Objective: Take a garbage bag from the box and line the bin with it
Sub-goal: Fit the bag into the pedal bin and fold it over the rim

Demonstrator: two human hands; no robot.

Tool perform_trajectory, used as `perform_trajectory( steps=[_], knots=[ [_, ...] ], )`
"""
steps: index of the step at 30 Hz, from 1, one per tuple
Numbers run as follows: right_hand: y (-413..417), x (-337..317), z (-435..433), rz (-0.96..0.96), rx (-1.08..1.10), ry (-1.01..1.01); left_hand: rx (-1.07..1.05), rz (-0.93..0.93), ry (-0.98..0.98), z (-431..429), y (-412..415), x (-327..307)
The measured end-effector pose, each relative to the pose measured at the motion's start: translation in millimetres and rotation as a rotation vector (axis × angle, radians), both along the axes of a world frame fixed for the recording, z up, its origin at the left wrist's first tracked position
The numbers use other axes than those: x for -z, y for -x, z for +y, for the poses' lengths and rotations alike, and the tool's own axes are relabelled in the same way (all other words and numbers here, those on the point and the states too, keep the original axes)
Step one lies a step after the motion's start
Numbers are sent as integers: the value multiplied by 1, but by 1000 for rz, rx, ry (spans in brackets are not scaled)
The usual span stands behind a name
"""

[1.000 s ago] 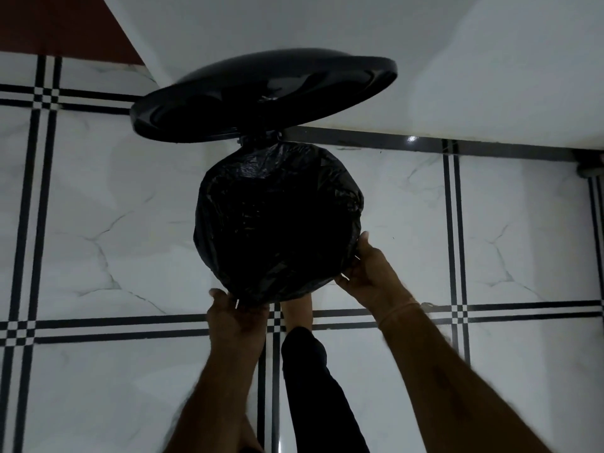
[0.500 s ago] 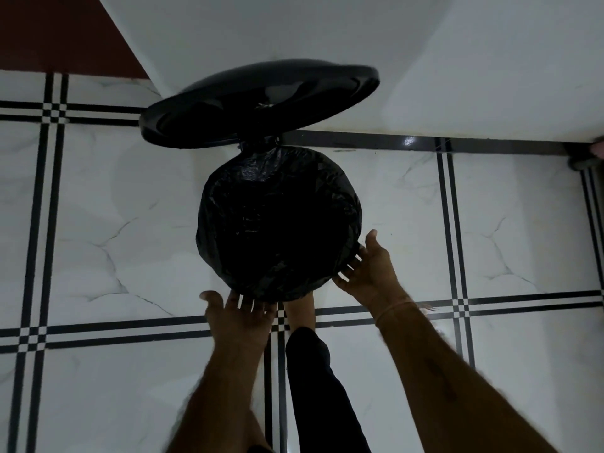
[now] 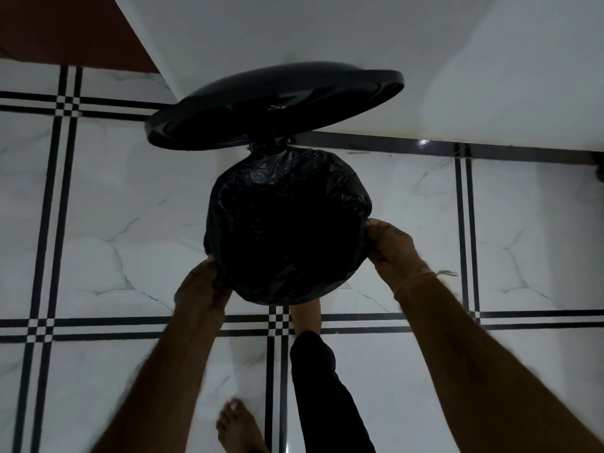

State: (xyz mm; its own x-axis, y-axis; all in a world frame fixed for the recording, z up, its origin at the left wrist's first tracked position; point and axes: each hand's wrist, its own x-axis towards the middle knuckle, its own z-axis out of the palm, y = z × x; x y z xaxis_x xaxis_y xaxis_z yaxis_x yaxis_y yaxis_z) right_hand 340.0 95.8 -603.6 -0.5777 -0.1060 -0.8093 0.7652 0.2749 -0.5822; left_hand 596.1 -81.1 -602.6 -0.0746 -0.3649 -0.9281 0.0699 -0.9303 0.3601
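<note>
A floor of large white marble-look tiles (image 3: 98, 223), crossed by paired black grout stripes, fills most of the dim view from above, with a plain white wall (image 3: 457, 60) running along the far side. On the floor against that wall stands a round bin (image 3: 228, 269), seen from straight overhead and almost wholly wrapped by a crinkled black plastic garbage bag (image 3: 287, 223) that is stretched over its rim and hangs down inside, so the mouth reads as one dark circle. Behind it the bin's round black plastic lid (image 3: 274, 106) stands tilted open, hinged at the far edge. Two bare forearms reach in from the bottom of the frame. The left hand (image 3: 201, 289) is curled on the bag's edge at the near left of the rim, fingers clenched into the plastic. The right hand (image 3: 390, 243), a thin thread band at its wrist, grips the bag's edge at the right side of the rim. One bare foot (image 3: 305, 310) below a dark trouser leg is at the bin's near base; the other bare foot (image 3: 238, 426) rests on the tiles nearer the viewer.
</note>
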Motion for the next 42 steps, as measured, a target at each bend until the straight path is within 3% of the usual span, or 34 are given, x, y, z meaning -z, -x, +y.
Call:
perform_trajectory(
  steps=[3, 6, 11, 14, 21, 25, 30, 33, 38, 40, 42],
  knots=[
    [-2, -15, -3, 106, -104, 6, 78, -120, 144, 2, 5, -13],
    [-1, -21, -3, 47, -163, 25, 123, -124, 198, -1, 13, -22],
    [9, -15, -12, -128, 5, 29, -55, 40, -83, -14, 14, -19],
    [9, -10, -16, -151, 73, 8, -67, 43, -103, -13, 8, -10],
    [4, -8, -13, 48, 48, -28, 52, -249, 238, 1, 6, -9],
    [-2, -9, -12, 92, 22, -1, 149, -227, 358, 7, 8, -19],
    [4, -13, -11, 40, -103, 57, 81, -74, 93, -1, 13, -24],
    [12, -15, -15, -21, -169, -33, 43, -52, -92, -9, 15, -20],
    [20, -20, -27, -112, -373, -209, 181, -126, -88, -17, 21, -20],
    [20, -18, -29, -18, -333, -206, 223, -214, 46, -16, 19, -15],
    [15, -17, -35, 275, -306, -270, 250, -347, 275, -19, 22, -14]
  ],
)
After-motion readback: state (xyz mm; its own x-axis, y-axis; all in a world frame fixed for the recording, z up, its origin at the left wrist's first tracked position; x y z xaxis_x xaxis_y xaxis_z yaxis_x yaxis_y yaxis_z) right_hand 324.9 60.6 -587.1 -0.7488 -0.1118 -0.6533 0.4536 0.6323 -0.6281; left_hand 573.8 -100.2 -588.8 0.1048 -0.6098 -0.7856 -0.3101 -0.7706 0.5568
